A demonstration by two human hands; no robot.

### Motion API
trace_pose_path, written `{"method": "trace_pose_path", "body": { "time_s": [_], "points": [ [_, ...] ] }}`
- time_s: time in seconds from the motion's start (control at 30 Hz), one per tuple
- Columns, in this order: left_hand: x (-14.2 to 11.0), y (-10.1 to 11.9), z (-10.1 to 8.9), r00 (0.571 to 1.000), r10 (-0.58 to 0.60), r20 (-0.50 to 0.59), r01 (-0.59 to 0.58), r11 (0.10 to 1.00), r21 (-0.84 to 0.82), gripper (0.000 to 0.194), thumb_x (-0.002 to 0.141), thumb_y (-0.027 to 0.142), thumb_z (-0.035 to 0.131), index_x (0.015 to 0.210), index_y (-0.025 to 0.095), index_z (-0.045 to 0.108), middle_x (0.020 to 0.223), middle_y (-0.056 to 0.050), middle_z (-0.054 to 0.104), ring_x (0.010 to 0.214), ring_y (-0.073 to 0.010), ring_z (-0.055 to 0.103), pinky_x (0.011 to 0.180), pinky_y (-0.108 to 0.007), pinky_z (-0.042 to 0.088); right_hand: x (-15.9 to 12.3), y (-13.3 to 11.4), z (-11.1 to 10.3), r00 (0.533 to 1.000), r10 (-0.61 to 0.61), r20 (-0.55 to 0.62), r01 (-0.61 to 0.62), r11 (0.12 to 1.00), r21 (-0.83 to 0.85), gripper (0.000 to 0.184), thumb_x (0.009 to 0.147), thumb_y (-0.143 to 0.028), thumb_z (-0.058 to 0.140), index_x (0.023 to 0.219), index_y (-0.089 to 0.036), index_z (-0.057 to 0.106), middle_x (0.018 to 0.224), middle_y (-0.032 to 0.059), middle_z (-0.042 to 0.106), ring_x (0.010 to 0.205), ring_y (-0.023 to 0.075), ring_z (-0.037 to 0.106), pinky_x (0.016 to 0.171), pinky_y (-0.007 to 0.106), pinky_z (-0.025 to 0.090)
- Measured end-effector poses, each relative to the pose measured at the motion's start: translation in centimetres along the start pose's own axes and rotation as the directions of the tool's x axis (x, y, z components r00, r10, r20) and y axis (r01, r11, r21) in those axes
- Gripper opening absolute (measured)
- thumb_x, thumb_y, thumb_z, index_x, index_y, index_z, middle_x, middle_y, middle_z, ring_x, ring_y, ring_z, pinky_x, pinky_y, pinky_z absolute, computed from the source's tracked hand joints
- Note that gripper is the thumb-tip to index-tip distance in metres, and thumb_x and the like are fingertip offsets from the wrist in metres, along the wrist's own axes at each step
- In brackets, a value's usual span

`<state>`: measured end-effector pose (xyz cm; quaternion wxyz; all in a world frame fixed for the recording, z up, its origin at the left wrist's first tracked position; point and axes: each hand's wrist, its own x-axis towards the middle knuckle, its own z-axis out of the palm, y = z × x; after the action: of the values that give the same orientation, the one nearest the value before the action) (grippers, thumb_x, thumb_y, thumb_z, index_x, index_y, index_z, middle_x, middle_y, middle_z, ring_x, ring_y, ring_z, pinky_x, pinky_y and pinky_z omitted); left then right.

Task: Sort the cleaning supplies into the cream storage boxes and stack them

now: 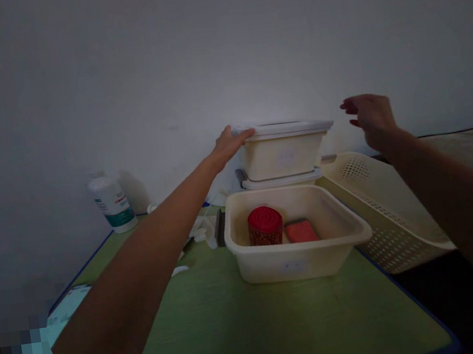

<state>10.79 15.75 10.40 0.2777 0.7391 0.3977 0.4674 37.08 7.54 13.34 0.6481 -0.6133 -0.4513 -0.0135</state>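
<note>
My left hand (228, 143) rests with fingers stretched flat on the left edge of the lid of a cream lidded container (283, 153), which is stacked on another lidded box at the back of the green table (239, 327). My right hand (370, 116) hovers in the air to the right of that container, fingers loosely apart, holding nothing. In front stands an open cream tub (300, 261) with a red round tin (264, 225) and a pinkish-red flat block (300, 230) inside.
A perforated cream basket (390, 220) leans tilted off the table's right edge. A white bottle with a green label (112, 202) stands at the back left by the wall. Small white items lie left of the tub. The table's blue rim runs along the right.
</note>
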Motion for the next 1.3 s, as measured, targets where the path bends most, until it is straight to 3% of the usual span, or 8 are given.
{"method": "trace_pose_path", "body": {
  "time_s": [0.13,0.3,0.5,0.7,0.8,1.0,1.17,1.3],
  "points": [
    [1.1,0.0,1.3,1.0,-0.01,0.001,0.01,0.996,-0.09,0.033,0.07,0.043,0.06,0.082,0.012,0.055,0.101,-0.015,0.059,0.102,-0.028,0.053,0.092,-0.043,0.036,0.8,2.8,0.6,0.981,0.193,0.024,-0.194,0.98,0.032,0.041,0.093,-0.039,0.027,0.068,-0.017,0.052,0.102,0.0122,0.06,0.096,0.0198,0.053,0.082,0.043,0.04],
    [1.5,-0.1,1.8,1.0,0.007,-0.007,-0.008,0.991,-0.133,0.025,0.07,0.037,0.06,0.066,0.013,0.053,0.081,-0.008,0.058,0.089,-0.0218,0.054,0.09,-0.041,0.036,0.6,3.8,1.5,0.96,0.257,0.113,-0.27,0.955,0.121,0.047,0.092,-0.051,0.027,0.072,-0.019,0.054,0.1,0.009,0.06,0.109,0.0245,0.05,0.087,0.047,0.038],
    [1.8,0.1,1.5,0.999,-0.018,-0.047,0.008,0.978,-0.209,0.024,0.075,0.033,0.059,0.062,0.015,0.048,0.072,-0.002,0.055,0.084,-0.0159,0.052,0.094,-0.04,0.033,0.7,1.8,1.9,0.966,0.22,0.136,-0.247,0.942,0.227,0.045,0.092,-0.05,0.025,0.079,-0.018,0.054,0.106,0.0081,0.059,0.111,0.0217,0.048,0.093,0.048,0.031],
    [0.6,1.7,-0.4,0.992,-0.013,-0.127,-0.031,0.942,-0.335,0.018,0.075,0.027,0.064,0.07,0.015,0.051,0.09,-0.005,0.06,0.107,-0.02,0.048,0.099,-0.044,0.03,-0.3,-1.7,0.7,0.985,0.109,0.131,-0.142,0.951,0.276,0.038,0.095,-0.04,0.024,0.102,-0.013,0.05,0.123,0.0122,0.051,0.12,0.0199,0.041,0.095,0.048,0.029],
    [-1.4,2.2,-1.7,0.982,0.029,-0.185,-0.105,0.903,-0.416,0.016,0.076,0.027,0.065,0.083,0.016,0.057,0.101,-0.004,0.059,0.117,-0.0218,0.043,0.101,-0.046,0.029,-2.6,-2.7,-0.8,0.991,0.043,0.13,-0.084,0.942,0.325,0.031,0.095,-0.036,0.027,0.106,-0.019,0.05,0.13,0.007,0.048,0.121,0.0162,0.041,0.099,0.045,0.03],
    [-8.2,1.3,-3.1,0.947,0.131,-0.294,-0.265,0.836,-0.481,0.05,0.067,0.044,0.071,0.109,0.021,0.056,0.116,-0.005,0.057,0.123,-0.0265,0.042,0.102,-0.048,0.032,-10.3,-1.8,-3.6,0.969,-0.248,0.019,0.215,0.872,0.44,0.026,0.086,-0.034,0.044,0.107,-0.03,0.057,0.122,0.0011,0.056,0.121,0.0205,0.046,0.097,0.042,0.039],
    [-14.2,-1.5,-2.4,0.906,0.241,-0.347,-0.372,0.844,-0.387,0.059,0.068,0.051,0.067,0.117,0.021,0.055,0.125,-0.007,0.055,0.123,-0.0261,0.045,0.105,-0.045,0.033,-16.2,0.0,-4.3,0.936,-0.343,-0.077,0.348,0.869,0.353,0.036,0.08,-0.034,0.043,0.113,-0.032,0.057,0.125,0.0018,0.055,0.121,0.0256,0.046,0.099,0.049,0.036],
    [-17.6,-4.5,-1.1,0.9,0.256,-0.353,-0.356,0.899,-0.254,0.058,0.073,0.048,0.064,0.123,0.022,0.053,0.133,-0.007,0.05,0.127,-0.0245,0.04,0.109,-0.044,0.027,-18.9,1.8,-3.5,0.913,-0.341,-0.223,0.405,0.816,0.413,0.033,0.078,-0.029,0.048,0.108,-0.03,0.062,0.12,0.0014,0.059,0.12,0.0262,0.048,0.101,0.052,0.033]
  ]
}}
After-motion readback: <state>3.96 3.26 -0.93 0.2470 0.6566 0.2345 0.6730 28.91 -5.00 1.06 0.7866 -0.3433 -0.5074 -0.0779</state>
